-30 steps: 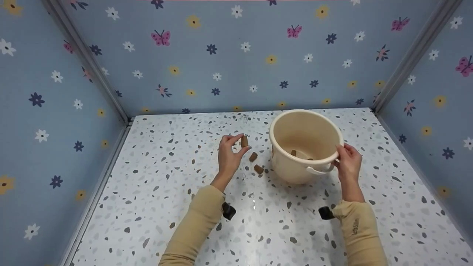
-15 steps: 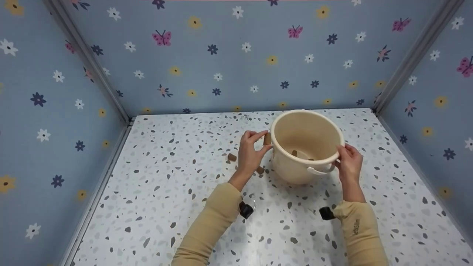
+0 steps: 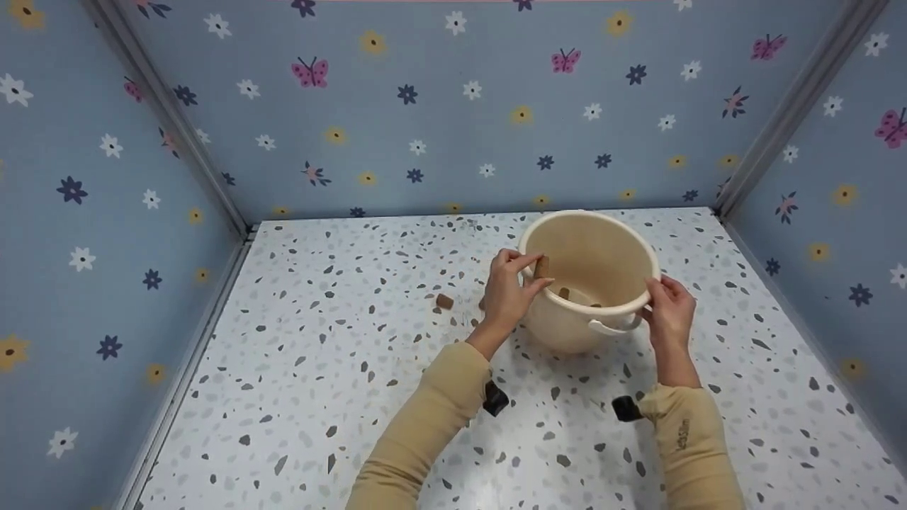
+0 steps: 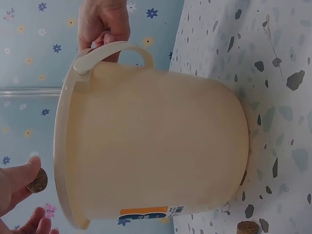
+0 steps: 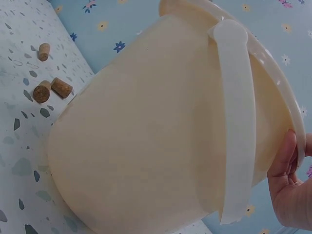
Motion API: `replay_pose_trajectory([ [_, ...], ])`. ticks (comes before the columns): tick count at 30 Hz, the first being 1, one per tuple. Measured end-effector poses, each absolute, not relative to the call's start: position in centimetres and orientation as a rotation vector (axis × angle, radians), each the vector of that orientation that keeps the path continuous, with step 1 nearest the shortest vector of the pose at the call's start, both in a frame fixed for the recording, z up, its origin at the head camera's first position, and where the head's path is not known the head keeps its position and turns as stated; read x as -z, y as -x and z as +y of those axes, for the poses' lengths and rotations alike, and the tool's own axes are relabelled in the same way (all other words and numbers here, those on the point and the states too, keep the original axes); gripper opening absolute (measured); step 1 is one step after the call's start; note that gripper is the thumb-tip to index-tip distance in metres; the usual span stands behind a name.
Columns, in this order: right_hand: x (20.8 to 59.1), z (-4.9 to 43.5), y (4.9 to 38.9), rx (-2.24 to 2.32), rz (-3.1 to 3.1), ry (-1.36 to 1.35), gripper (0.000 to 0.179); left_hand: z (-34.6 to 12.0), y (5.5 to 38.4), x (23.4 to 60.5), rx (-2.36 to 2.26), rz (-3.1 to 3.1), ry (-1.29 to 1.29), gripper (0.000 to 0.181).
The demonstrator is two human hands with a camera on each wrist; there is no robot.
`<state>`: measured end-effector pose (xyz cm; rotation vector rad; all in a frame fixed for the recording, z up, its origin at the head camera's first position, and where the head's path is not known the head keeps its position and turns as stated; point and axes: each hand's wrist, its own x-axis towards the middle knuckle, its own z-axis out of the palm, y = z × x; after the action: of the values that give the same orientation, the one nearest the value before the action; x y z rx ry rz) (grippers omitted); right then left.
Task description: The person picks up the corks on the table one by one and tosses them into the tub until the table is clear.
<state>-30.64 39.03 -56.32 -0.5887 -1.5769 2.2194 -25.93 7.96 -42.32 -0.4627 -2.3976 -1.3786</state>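
My left hand (image 3: 506, 294) pinches a brown cork (image 3: 542, 267) between thumb and fingertips, at the left rim of a cream plastic bucket (image 3: 567, 331). In the left wrist view the cork's round end (image 4: 38, 181) shows just beyond the rim. With thumb and fingers my right hand (image 3: 669, 308) grips the bucket's rim on the right side. The bucket stands upright, its white handle (image 5: 236, 122) hanging down. Inside, one cork (image 3: 564, 292) shows on the bottom, and part of another (image 3: 596, 306) peeks over the near rim.
Left of the bucket a loose cork (image 3: 444, 302) lies on the speckled white tabletop (image 3: 305, 354). The right wrist view has three corks (image 5: 62, 87) there, two close together. Flowered blue panels (image 3: 453, 106) wall the table at the back and both sides.
My left hand has moved right with the pinched cork, from over the tabletop to the bucket's left rim. My right hand has stayed on the rim.
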Motion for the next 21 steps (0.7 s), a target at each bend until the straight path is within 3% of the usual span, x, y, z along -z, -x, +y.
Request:
replay_pose_trajectory([
  [4, 59.5, 40.5, 32.7, -2.145, -1.571, 0.534, 0.054, 8.6, 26.1, 42.3, 1.347, -2.412, 0.439, 0.038],
  [8, 60.4, 40.7, 33.2, -2.128, -1.527, 0.482, 0.056, 9.2, 26.2, 42.3, 1.367, -2.421, 0.438, 0.039],
  [13, 59.3, 40.1, 32.5, -2.133, -1.551, 0.503, 0.054, 9.6, 26.2, 42.3, 1.362, -2.46, 0.436, 0.05],
  [17, 56.2, 38.7, 30.5, -2.211, -1.569, 0.571, 0.048, 9.7, 26.1, 42.3, 1.32, -2.494, 0.427, 0.06],
  [21, 57.2, 39.1, 31.1, -2.196, -1.543, 0.545, 0.051, 9.6, 25.9, 42.2, 1.352, -2.475, 0.439, 0.064],
])
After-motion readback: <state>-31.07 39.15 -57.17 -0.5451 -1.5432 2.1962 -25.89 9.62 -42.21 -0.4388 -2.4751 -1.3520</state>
